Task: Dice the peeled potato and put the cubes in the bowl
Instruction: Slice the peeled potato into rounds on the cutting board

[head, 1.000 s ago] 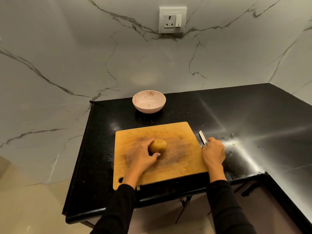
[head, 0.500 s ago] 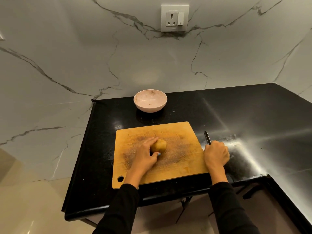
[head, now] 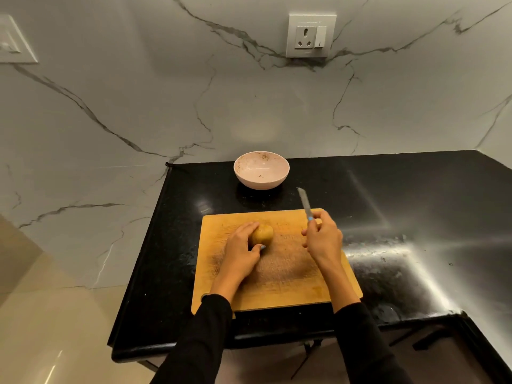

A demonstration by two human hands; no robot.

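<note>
A whole peeled yellow potato (head: 263,234) lies on the wooden cutting board (head: 282,273). My left hand (head: 242,249) grips it from the left, thumb on its near side. My right hand (head: 322,236) holds a knife (head: 304,202) above the board's right part, to the right of the potato, the blade pointing away toward the wall. A pale pink bowl (head: 261,169) stands behind the board near the wall, holding only a few specks.
The board sits on a shiny black counter (head: 415,217) whose front edge runs just below it. A marble wall with a socket (head: 310,36) rises behind. Bare counter stretches to the right; the floor drops off to the left.
My right hand has lifted the knife from the counter beside the board and moved it left, over the board. The left hand has stayed on the potato.
</note>
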